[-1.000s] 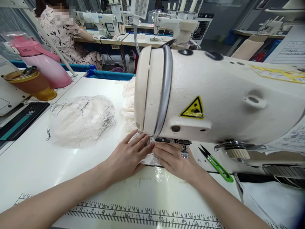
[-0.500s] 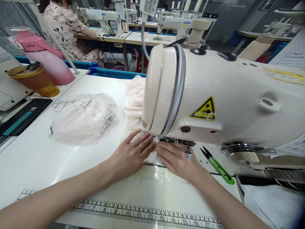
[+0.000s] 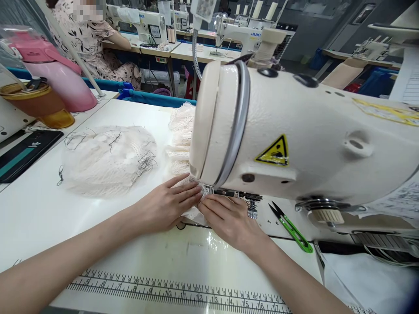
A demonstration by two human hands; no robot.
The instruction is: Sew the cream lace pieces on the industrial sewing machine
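My left hand (image 3: 163, 205) lies flat with its fingers stretched over cream lace fabric (image 3: 181, 155), just left of the needle area of a sewing machine (image 3: 278, 131). Close against its fingertips, my right hand (image 3: 227, 220) rests with extended fingers on the near side of the presser foot, partly under the machine head. The fabric runs back in gathered folds behind the left hand, and the head hides some of it. Needle and stitch line are not plainly visible. Further left sits a round, sheer cream fabric piece (image 3: 108, 161) with loose dark threads.
Green thread snips (image 3: 293, 231) lie right of my right hand. A printed ruler (image 3: 166, 293) runs along the front edge. At left are a pink bottle (image 3: 62, 74), a brown cup (image 3: 39, 102) and a black case (image 3: 29, 152). A person (image 3: 85, 43) sits beyond, near other machines.
The view has shifted slightly, so most things appear further left. Both hands have slid a little left relative to the machine, still on the lace fabric.
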